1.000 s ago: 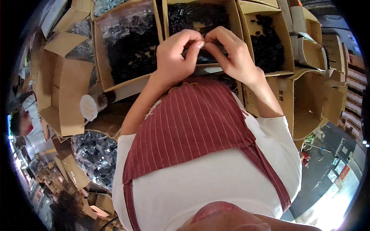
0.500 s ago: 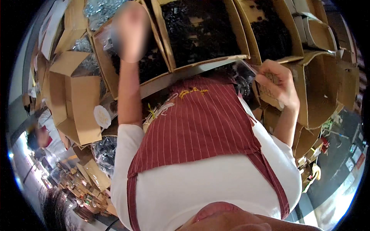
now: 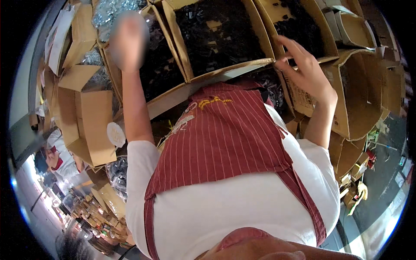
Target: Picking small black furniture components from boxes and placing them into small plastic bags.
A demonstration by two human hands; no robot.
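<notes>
My left hand (image 3: 130,43) is over the far left, at the border between a box of clear bluish plastic packets (image 3: 113,15) and a box of small black parts (image 3: 160,65). A blur covers its fingers, so what it holds, if anything, is hidden. My right hand (image 3: 305,71) hovers with fingers apart and nothing visible in them, by the near corner between the middle carton of black parts (image 3: 216,39) and the right carton of black parts (image 3: 299,26). Below its fingertips lie clear bags with dark contents (image 3: 274,89), partly hidden by my apron.
An opened cardboard box (image 3: 97,125) stands at the left, with a round white lid-like disc (image 3: 116,134) beside it. A larger carton (image 3: 362,95) stands at the right. At the far left is another person (image 3: 60,154) in a white top.
My right hand has let go of a clear plastic bag and moved up and slightly left, its fingers spreading. My left hand has shifted left and slightly down.
</notes>
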